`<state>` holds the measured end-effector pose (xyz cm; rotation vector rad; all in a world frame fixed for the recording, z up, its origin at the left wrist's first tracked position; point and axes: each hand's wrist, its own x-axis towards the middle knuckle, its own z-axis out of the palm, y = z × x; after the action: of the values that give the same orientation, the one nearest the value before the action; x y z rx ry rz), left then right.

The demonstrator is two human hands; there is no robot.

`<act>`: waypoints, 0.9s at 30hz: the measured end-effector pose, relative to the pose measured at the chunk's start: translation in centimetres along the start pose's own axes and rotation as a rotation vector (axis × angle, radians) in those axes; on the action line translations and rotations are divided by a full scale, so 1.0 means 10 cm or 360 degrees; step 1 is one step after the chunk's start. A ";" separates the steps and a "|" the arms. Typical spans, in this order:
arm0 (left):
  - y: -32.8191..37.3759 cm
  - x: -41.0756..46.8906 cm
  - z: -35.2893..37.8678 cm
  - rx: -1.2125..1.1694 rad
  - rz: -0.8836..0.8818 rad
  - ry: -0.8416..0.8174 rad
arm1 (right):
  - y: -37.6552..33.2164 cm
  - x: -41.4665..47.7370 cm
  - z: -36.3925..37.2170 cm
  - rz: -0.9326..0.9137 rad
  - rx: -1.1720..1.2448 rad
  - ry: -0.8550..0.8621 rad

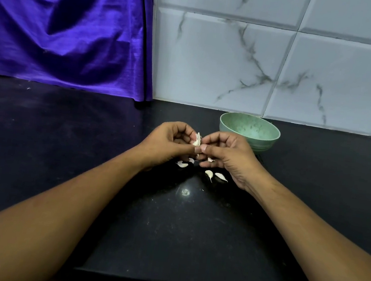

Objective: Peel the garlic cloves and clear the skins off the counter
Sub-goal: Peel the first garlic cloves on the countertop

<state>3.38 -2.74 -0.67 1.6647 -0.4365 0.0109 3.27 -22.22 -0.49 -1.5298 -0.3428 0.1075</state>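
Garlic cloves, small, white, curved: several lie loose on the black speckled stone counter at frame centre, under the hands. One papery white clove sits just above them, pinched between the curled fingertips of left hand and right hand; best steadied by the left while the right nips the tip and strips the skin away. Behind, right of centre: round pale-green bowl, likely for peeled cloves.

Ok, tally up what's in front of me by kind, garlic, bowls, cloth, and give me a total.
Held garlic clove, pinched in the fingers: 1
Loose garlic pieces on the counter: 5 (clove or skin unclear, some partly hidden)
Green bowl: 1
Purple cloth: 1
Total: 8
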 end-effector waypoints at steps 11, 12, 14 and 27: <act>-0.02 0.01 0.02 0.0021 0.0057 -0.0001 | -0.01 0.01 -0.01 0.0022 0.0014 -0.0011; -0.02 0.01 0.02 0.0024 0.0056 -0.0004 | -0.01 0.01 -0.01 0.0027 0.0024 -0.0006; -0.03 0.02 0.01 0.0027 0.0052 -0.0013 | -0.01 0.01 -0.01 0.0034 0.0045 0.0007; -0.04 0.03 0.03 0.0111 0.0094 -0.0040 | -0.01 0.00 -0.01 0.0039 0.0079 0.0021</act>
<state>3.71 -3.06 -1.07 1.7214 -0.5092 0.0494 3.31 -22.31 -0.40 -1.4855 -0.3089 0.1243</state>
